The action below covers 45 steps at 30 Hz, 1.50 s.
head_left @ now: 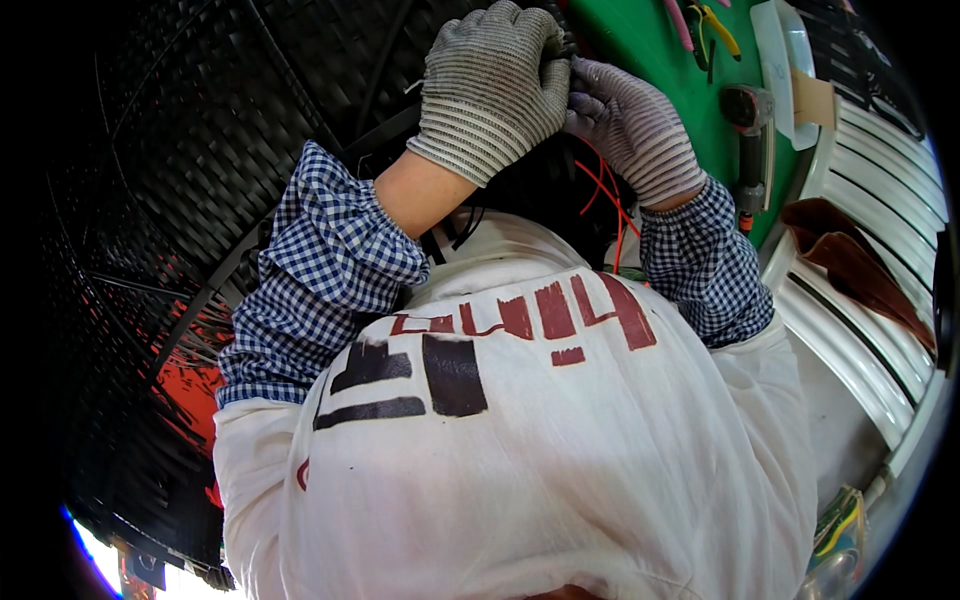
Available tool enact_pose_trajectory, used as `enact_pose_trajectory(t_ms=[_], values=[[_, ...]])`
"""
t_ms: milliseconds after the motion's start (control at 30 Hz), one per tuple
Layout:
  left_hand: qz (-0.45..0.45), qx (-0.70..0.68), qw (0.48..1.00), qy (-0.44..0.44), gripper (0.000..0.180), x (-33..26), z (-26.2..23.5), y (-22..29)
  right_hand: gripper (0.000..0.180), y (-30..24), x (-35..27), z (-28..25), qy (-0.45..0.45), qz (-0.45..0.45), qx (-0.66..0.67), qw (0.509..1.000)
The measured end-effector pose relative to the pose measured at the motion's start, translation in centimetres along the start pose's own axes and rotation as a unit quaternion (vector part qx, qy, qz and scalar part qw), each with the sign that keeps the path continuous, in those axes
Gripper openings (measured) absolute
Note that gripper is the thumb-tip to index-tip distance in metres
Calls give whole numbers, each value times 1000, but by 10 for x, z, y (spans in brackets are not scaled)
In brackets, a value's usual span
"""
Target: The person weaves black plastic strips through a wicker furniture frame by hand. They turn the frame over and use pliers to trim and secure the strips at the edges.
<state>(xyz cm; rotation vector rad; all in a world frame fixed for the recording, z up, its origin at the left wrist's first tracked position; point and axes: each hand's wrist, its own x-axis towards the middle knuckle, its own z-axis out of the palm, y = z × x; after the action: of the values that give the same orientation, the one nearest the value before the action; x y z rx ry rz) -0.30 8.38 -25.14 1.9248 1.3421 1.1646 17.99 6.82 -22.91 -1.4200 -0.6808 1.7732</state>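
My left hand (495,85), in a grey-and-white striped knit glove, is at the top middle with its fingers curled down against a black woven wicker panel (210,130). Its fingertips are hidden, so what they grip does not show. Close beside it, my right hand (640,130), gloved alike, has bent fingers drawn together near the panel's edge. Whatever lies in them is too dark to make out. Thin red cord (608,195) hangs below the right hand, down toward my lap. Both forearms wear blue-and-white checked sleeves.
On the right, a green surface (640,35) bears yellow-handled pliers (722,32), a dark power tool (749,140) and a translucent white tray (785,75). A white slatted bench (860,350) has brown material (855,260) draped on it. Black strips lie over something red (190,385) at lower left.
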Motion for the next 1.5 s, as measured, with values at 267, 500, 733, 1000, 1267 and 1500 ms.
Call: enact_pose_trajectory(t_ms=[267,500,733,1000,1267,1500], values=[[-4,6,1000,25,12,-4,3,7,31,8,-11,16,87,-73,-3,994],[-2,2,1000,19,12,-7,0,8,28,5,-11,16,84,-59,3,995],[7,-6,1000,26,12,-3,4,5,30,11,-3,3,63,-89,-39,993],[5,-8,1000,28,12,4,10,1,31,10,-3,3,92,-93,-62,989],[18,-1,999,47,12,2,8,4,25,12,1,5,75,-93,33,992],[21,4,999,45,11,1,5,8,23,5,-1,11,103,-105,-20,989]])
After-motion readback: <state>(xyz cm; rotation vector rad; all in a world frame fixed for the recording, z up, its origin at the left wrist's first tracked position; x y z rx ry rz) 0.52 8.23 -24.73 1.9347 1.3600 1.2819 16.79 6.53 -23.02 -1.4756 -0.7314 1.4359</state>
